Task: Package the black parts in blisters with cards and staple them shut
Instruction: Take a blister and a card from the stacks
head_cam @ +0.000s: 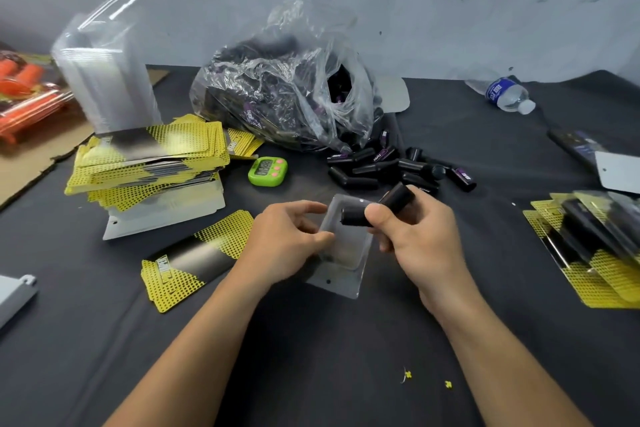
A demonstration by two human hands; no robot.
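Observation:
My left hand (289, 239) pinches the left edge of a clear plastic blister (341, 253) that lies on the dark table (311, 350). My right hand (420, 237) grips two black cylindrical parts (353, 217) just above the blister's top end. One yellow-and-black card (194, 260) lies flat left of my left hand. Several loose black parts (391, 170) are scattered behind my hands, spilled from a clear plastic bag (284, 87) full of them.
A pile of yellow cards (149, 159) and a stack of empty blisters (104, 73) stand at the left. A green timer (267, 171) sits mid-table. Finished packs (595, 246) lie at the right. A water bottle (505, 94) lies at the back right. Orange items (24, 97) are far left.

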